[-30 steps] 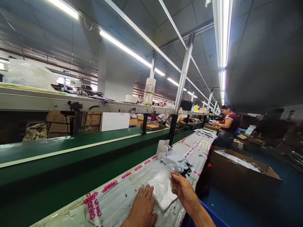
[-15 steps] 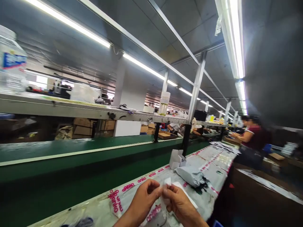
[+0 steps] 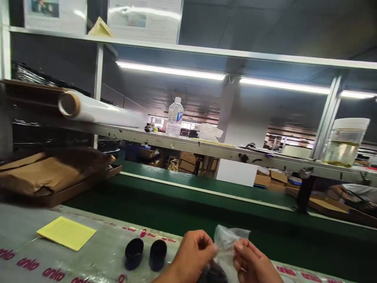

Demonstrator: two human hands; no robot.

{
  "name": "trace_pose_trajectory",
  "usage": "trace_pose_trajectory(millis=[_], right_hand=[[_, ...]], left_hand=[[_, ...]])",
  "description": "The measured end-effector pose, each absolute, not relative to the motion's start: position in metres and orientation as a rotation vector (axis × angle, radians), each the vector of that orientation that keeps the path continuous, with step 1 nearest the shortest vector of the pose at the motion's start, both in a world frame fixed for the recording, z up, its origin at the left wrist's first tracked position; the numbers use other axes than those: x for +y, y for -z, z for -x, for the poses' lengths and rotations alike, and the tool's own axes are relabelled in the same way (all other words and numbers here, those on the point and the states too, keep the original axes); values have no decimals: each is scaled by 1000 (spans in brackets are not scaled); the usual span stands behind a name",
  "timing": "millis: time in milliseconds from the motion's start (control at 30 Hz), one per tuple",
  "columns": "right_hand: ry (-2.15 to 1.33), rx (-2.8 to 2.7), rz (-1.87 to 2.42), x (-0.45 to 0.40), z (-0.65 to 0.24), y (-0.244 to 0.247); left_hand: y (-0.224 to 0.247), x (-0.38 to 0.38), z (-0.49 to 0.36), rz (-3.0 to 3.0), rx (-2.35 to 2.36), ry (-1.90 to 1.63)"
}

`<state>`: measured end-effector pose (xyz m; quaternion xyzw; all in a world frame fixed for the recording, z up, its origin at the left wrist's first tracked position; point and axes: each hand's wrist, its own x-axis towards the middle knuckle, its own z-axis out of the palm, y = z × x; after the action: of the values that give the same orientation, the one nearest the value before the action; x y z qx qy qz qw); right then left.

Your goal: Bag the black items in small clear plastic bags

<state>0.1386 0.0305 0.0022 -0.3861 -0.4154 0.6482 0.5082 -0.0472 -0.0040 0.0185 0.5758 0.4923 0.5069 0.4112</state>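
Note:
My left hand [image 3: 194,253] is closed, thumb and forefinger pinching the near side of a clear plastic bag [image 3: 228,237]. On the bag's other side, my right hand [image 3: 255,259] pinches it between thumb and fingers. Beneath the bag, at the bottom edge of the view, lies a dark thing [image 3: 213,274]; whether it is inside the bag I cannot tell. To the left of my hands, two black round cup-like pieces [image 3: 134,253] stand side by side on the table. Farther left lies a yellow sheet of paper [image 3: 67,232].
A green conveyor belt [image 3: 176,210] runs behind the table covering [image 3: 103,251] printed "anko". Brown paper fills a cardboard tray [image 3: 53,200] at left. The shelf above carries a film roll [image 3: 100,110], a plastic bottle [image 3: 176,118] and a lidded jar [image 3: 344,143].
My view has swung left, bringing in the black pieces, yellow paper and film roll. Earlier my fingers were close together at a small whitish thing; now they are farther apart with the clear bag between them.

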Motion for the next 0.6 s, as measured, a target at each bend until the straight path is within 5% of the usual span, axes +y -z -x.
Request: trace_pose_trajectory(millis=[267, 600], right_hand=[[-917, -1752, 1020, 56, -15, -7], [-264, -2394, 1197, 67, 49, 44]], left_hand=[[-22, -17, 180, -1730, 1905, -1328], [34, -27, 218, -2140, 2286, -766]])
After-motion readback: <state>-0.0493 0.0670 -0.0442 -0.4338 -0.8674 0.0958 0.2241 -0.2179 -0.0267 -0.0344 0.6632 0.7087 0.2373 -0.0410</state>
